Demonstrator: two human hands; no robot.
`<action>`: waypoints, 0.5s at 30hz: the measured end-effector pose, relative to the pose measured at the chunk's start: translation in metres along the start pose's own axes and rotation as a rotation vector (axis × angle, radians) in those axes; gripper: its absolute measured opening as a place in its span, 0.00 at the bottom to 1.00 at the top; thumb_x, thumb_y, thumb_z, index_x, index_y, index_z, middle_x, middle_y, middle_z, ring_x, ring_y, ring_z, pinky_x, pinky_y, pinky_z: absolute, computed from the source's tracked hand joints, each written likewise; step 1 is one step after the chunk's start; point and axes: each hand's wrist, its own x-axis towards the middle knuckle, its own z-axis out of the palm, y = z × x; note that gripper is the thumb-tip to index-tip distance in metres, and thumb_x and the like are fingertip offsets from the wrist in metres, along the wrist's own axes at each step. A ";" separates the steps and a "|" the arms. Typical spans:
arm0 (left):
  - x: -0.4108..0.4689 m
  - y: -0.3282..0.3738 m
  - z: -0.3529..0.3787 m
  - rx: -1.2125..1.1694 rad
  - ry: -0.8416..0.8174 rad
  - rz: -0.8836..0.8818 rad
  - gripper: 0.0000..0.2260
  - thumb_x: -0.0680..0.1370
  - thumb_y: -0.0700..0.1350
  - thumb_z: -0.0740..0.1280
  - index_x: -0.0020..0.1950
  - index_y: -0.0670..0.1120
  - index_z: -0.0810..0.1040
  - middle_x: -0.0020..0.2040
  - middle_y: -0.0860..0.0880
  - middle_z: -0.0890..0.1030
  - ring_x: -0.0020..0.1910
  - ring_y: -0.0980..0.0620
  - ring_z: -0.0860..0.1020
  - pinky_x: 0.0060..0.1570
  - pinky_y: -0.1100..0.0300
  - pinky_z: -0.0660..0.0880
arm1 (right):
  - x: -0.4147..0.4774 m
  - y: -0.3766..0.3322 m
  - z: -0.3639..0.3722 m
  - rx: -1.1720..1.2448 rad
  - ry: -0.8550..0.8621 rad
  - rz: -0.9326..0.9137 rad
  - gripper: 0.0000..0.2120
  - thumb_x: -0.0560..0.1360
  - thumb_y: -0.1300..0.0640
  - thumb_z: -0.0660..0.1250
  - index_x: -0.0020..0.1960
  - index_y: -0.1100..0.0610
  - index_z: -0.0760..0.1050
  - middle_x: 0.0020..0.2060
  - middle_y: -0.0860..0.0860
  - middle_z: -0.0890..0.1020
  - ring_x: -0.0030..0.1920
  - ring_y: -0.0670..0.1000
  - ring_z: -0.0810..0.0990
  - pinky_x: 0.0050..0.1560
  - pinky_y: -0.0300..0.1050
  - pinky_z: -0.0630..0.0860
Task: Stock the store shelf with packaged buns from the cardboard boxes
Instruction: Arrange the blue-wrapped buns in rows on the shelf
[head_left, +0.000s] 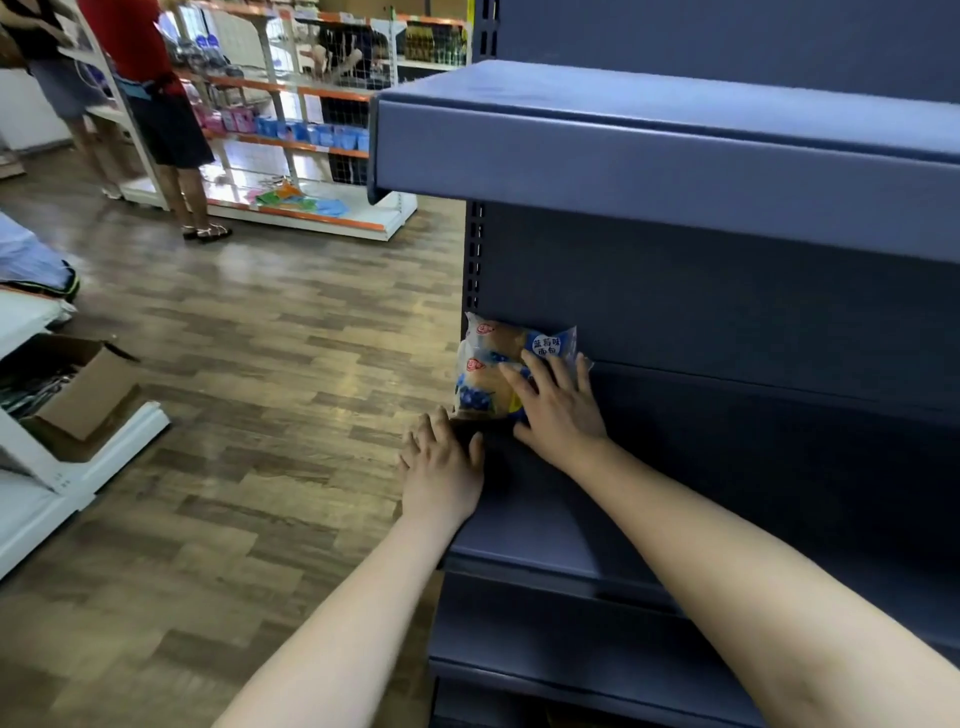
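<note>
Two packaged buns (491, 364) in clear and blue wrappers stand upright against the back panel at the far left end of a dark blue shelf (524, 540). My right hand (558, 410) lies flat with spread fingers against the front of the packs. At the shelf's left edge just below them, my left hand (441, 462) rests with fingers loosely spread, its thumb on the shelf surface. Neither hand grips anything.
A dark blue upper shelf (649, 156) overhangs at head height. An open cardboard box (85, 395) sits on a white rack at the left. Two people (150, 93) stand by white and orange shelving (311, 145) across the wooden floor.
</note>
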 end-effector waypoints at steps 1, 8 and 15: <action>0.000 0.000 0.000 -0.002 0.005 -0.004 0.30 0.81 0.58 0.52 0.78 0.44 0.48 0.77 0.42 0.54 0.76 0.39 0.52 0.72 0.44 0.52 | 0.001 -0.002 0.003 0.019 -0.013 0.025 0.38 0.76 0.43 0.61 0.78 0.49 0.43 0.77 0.53 0.47 0.76 0.61 0.45 0.72 0.64 0.39; 0.001 0.000 0.005 0.053 0.044 -0.005 0.32 0.80 0.59 0.54 0.78 0.45 0.49 0.77 0.42 0.54 0.75 0.40 0.54 0.72 0.45 0.53 | 0.005 -0.008 0.022 0.053 -0.036 0.096 0.40 0.75 0.31 0.50 0.75 0.44 0.30 0.75 0.56 0.32 0.73 0.67 0.34 0.68 0.73 0.39; 0.003 0.000 0.004 0.060 0.032 0.002 0.32 0.80 0.59 0.54 0.78 0.46 0.47 0.78 0.43 0.54 0.75 0.40 0.53 0.71 0.45 0.53 | 0.010 -0.007 0.020 0.067 -0.070 0.094 0.35 0.77 0.32 0.47 0.75 0.42 0.32 0.75 0.53 0.33 0.74 0.63 0.33 0.69 0.72 0.39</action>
